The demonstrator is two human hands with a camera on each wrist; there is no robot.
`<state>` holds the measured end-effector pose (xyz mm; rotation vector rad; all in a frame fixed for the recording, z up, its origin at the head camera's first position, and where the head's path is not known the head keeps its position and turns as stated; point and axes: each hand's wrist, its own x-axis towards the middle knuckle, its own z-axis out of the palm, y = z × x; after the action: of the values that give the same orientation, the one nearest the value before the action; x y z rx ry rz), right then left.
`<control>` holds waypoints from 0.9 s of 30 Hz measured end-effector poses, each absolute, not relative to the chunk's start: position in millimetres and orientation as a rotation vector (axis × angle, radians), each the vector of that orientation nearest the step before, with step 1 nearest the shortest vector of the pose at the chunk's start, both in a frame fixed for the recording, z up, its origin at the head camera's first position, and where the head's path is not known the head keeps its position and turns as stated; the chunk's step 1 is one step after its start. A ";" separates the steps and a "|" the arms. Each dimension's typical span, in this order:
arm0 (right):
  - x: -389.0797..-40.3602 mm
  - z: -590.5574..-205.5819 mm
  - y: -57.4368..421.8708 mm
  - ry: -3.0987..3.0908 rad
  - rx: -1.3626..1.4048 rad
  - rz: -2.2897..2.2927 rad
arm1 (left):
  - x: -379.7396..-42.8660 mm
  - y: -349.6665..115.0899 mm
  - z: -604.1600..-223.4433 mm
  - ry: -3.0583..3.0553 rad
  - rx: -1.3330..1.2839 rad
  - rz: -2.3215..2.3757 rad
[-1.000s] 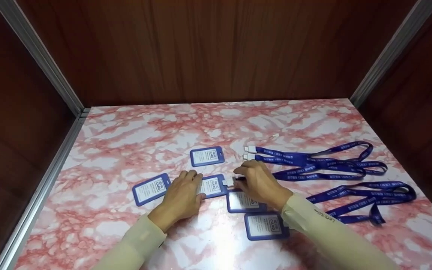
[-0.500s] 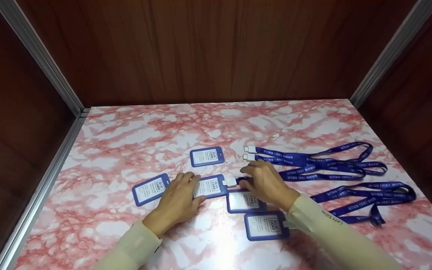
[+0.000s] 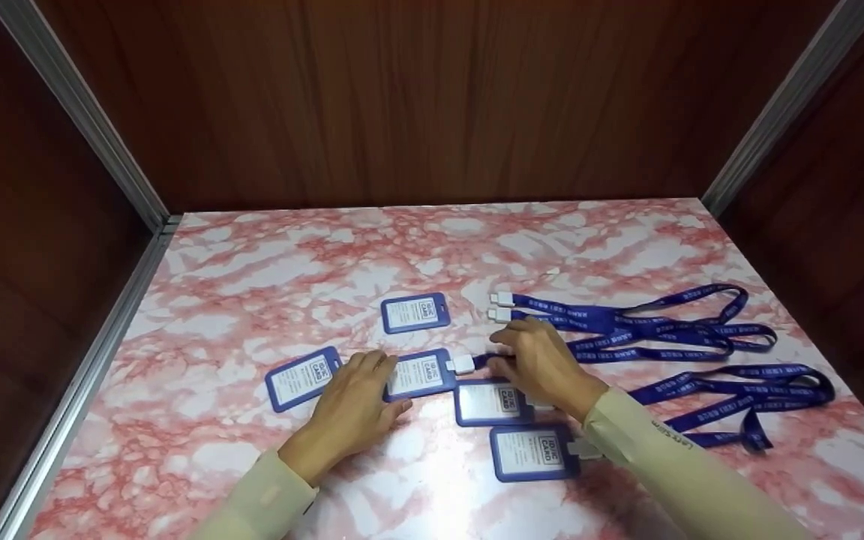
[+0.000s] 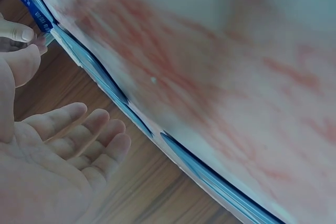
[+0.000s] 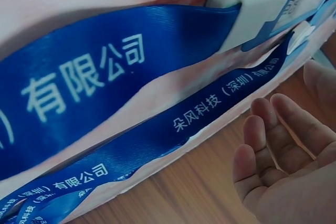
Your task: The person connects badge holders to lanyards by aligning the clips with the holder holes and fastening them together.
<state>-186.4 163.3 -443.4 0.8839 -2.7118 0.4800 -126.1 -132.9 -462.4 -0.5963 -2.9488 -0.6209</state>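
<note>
A blue card holder [image 3: 421,375] lies in the middle of the table, with a white clip [image 3: 462,364] at its right end. From the clip a blue lanyard [image 3: 483,361] runs right, beneath my right hand [image 3: 541,364]. The right wrist view shows that hand's fingers loosely bent beside the printed lanyard [image 5: 226,100], gripping nothing visible. My left hand [image 3: 349,409] is over the left end of the holder. Its fingers [image 4: 68,135] look relaxed and hold nothing in the left wrist view; whether they touch the holder I cannot tell.
Other blue card holders lie around: one at left [image 3: 302,379], one behind [image 3: 415,313], two nearer the front [image 3: 488,405]. Folded blue lanyards [image 3: 589,319] with white clips [image 3: 501,299] spread to the right. Dark wooden panels [image 3: 432,105] enclose the table.
My right hand has slid right, off the white clip and along the lanyard. My left hand has drawn back slightly left and nearer, uncovering more of the holder. The holder has barely moved.
</note>
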 end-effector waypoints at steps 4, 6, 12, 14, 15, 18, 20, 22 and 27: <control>-187.5 -442.9 164.9 -2.720 0.874 0.485 | -124.3 -135.1 -462.5 -2.950 -0.589 -0.592; -188.4 -442.2 165.6 -2.725 0.860 0.489 | -123.2 -135.9 -461.9 -2.954 -0.585 -0.579; -192.2 -440.1 168.3 -2.734 0.829 0.490 | -120.0 -136.9 -461.6 -2.945 -0.603 -0.577; -194.2 -439.8 169.5 -2.732 0.834 0.488 | -119.1 -137.3 -461.6 -2.944 -0.607 -0.580; -195.6 -440.0 170.2 -2.731 0.836 0.482 | -118.8 -137.6 -461.4 -2.941 -0.608 -0.582; -199.2 -440.4 171.8 -2.729 0.831 0.465 | -118.5 -138.6 -460.7 -2.931 -0.612 -0.596; -201.5 -440.6 172.5 -2.722 0.822 0.450 | -118.6 -139.4 -460.1 -2.927 -0.614 -0.602; -204.0 -440.8 172.8 -2.719 0.807 0.446 | -118.6 -140.3 -459.9 -2.924 -0.614 -0.610; -208.5 -441.0 173.2 -2.736 0.757 0.459 | -118.1 -141.6 -459.3 -2.930 -0.615 -0.605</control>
<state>-208.5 173.2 -441.0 0.7566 -2.7357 0.4592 -118.1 -141.6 -459.3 -0.6151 -2.9300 -0.6053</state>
